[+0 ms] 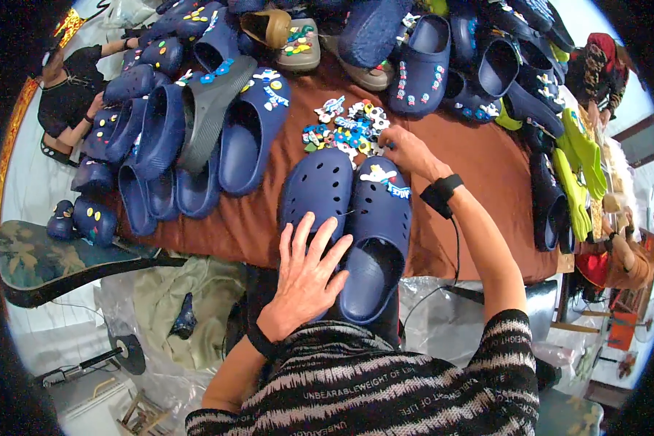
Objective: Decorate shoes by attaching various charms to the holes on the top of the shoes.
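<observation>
Clogs [418,91] around the charm pile [351,138]

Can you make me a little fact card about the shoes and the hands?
left hand: fingers spread over the left clog
right hand: at the edge of the charm pile
left clog: navy, holes, no charms showing
right clog: navy, white-and-blue decoration near its front
table cover: brown cloth
around: more clogs, mostly navy

Navy clogs [317,187], multicoloured charms [352,132], brown cloth [479,192]
</observation>
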`<state>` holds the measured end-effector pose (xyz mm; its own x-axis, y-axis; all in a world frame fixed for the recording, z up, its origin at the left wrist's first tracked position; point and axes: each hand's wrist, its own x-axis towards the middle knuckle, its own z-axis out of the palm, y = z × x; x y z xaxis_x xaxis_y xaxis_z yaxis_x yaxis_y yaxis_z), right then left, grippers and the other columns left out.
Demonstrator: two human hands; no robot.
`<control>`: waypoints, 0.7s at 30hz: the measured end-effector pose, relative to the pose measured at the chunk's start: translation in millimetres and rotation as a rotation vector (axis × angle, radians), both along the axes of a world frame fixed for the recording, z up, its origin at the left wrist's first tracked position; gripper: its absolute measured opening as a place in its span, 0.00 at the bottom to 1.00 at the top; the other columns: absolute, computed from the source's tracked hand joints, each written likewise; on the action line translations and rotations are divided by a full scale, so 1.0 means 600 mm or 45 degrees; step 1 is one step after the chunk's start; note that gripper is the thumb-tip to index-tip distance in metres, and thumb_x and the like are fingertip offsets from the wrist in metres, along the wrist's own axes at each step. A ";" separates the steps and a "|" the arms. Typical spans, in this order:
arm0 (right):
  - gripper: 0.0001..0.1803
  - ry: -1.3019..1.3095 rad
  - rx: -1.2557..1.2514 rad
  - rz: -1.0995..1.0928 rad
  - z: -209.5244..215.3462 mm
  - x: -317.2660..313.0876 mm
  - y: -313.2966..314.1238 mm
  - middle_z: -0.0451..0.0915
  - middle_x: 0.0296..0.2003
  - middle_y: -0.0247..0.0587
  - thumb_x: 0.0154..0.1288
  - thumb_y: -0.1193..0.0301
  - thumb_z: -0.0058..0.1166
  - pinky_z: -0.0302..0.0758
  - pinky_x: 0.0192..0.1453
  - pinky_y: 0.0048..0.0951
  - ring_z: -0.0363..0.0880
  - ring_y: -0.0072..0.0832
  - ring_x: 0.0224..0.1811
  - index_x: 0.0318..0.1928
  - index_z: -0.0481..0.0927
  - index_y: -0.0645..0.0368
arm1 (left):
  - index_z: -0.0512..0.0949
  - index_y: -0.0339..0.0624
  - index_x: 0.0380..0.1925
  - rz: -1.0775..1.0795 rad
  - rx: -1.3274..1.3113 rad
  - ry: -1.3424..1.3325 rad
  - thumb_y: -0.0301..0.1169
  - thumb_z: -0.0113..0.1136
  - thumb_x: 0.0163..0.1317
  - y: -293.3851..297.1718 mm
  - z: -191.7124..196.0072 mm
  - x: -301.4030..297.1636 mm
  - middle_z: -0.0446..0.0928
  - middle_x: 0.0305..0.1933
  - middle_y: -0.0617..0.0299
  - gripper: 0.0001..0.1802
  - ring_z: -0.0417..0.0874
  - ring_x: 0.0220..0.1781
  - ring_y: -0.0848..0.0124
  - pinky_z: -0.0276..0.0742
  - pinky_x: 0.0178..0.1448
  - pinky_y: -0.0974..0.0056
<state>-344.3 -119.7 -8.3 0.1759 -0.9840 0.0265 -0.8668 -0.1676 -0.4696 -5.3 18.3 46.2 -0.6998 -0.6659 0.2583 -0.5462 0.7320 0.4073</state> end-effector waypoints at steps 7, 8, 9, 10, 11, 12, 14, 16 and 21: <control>0.11 -0.177 -0.030 -0.015 0.002 -0.004 -0.003 0.82 0.41 0.51 0.63 0.69 0.62 0.77 0.53 0.42 0.82 0.45 0.47 0.42 0.81 0.61 | 0.76 0.50 0.61 0.001 -0.007 0.014 0.37 0.71 0.52 0.001 -0.002 0.000 0.60 0.73 0.51 0.33 0.51 0.78 0.43 0.47 0.78 0.34; 0.11 -0.177 -0.031 -0.012 0.002 -0.005 -0.005 0.82 0.41 0.51 0.63 0.69 0.62 0.77 0.53 0.42 0.82 0.45 0.47 0.42 0.81 0.61 | 0.76 0.50 0.61 0.005 -0.007 0.014 0.37 0.71 0.52 0.000 -0.002 0.000 0.60 0.73 0.51 0.33 0.51 0.78 0.43 0.47 0.78 0.34; 0.10 -0.357 0.014 -0.062 -0.001 -0.011 -0.008 0.83 0.36 0.49 0.64 0.69 0.61 0.78 0.48 0.39 0.82 0.40 0.42 0.42 0.81 0.63 | 0.76 0.50 0.61 0.003 -0.008 0.014 0.37 0.71 0.52 0.000 -0.002 -0.001 0.60 0.73 0.51 0.33 0.51 0.78 0.43 0.47 0.78 0.34; 0.10 -0.536 0.058 -0.112 -0.004 -0.016 -0.012 0.83 0.32 0.46 0.66 0.70 0.60 0.78 0.43 0.37 0.83 0.34 0.36 0.42 0.81 0.65 | 0.76 0.50 0.61 0.002 -0.009 0.015 0.36 0.71 0.52 0.000 -0.002 -0.002 0.60 0.73 0.51 0.33 0.51 0.78 0.43 0.47 0.78 0.34; 0.10 -0.536 0.058 -0.112 -0.010 -0.021 -0.018 0.83 0.32 0.46 0.66 0.70 0.60 0.78 0.43 0.37 0.83 0.34 0.36 0.42 0.81 0.65 | 0.76 0.50 0.61 0.002 -0.008 0.016 0.36 0.71 0.52 0.001 -0.002 -0.002 0.60 0.73 0.51 0.33 0.51 0.78 0.43 0.47 0.78 0.34; 0.10 -0.597 0.042 -0.169 -0.016 -0.023 -0.026 0.83 0.30 0.44 0.68 0.70 0.59 0.78 0.40 0.35 0.82 0.30 0.33 0.43 0.82 0.66 | 0.77 0.49 0.61 0.009 -0.011 0.018 0.36 0.71 0.52 0.001 -0.002 -0.001 0.60 0.73 0.51 0.33 0.51 0.78 0.43 0.47 0.78 0.34; 0.11 -0.736 0.016 -0.264 -0.027 -0.029 -0.033 0.82 0.27 0.37 0.71 0.69 0.56 0.77 0.33 0.29 0.79 0.23 0.26 0.43 0.82 0.66 | 0.77 0.49 0.60 0.019 -0.013 0.020 0.36 0.71 0.52 0.001 -0.001 -0.001 0.60 0.73 0.51 0.32 0.51 0.78 0.43 0.47 0.78 0.34; 0.10 -0.745 0.071 -0.303 -0.001 -0.012 -0.034 0.82 0.28 0.35 0.71 0.69 0.56 0.77 0.33 0.28 0.79 0.22 0.27 0.42 0.83 0.65 | 0.77 0.49 0.60 0.023 -0.009 0.005 0.37 0.71 0.52 0.000 -0.002 0.001 0.61 0.73 0.51 0.32 0.52 0.78 0.43 0.47 0.78 0.34; 0.11 -1.064 0.255 -0.315 0.012 -0.004 -0.063 0.81 0.33 0.29 0.74 0.67 0.55 0.77 0.37 0.22 0.79 0.17 0.31 0.44 0.82 0.62 | 0.77 0.50 0.60 0.010 -0.011 0.017 0.37 0.71 0.52 -0.001 -0.003 -0.002 0.62 0.72 0.52 0.32 0.53 0.77 0.43 0.48 0.77 0.34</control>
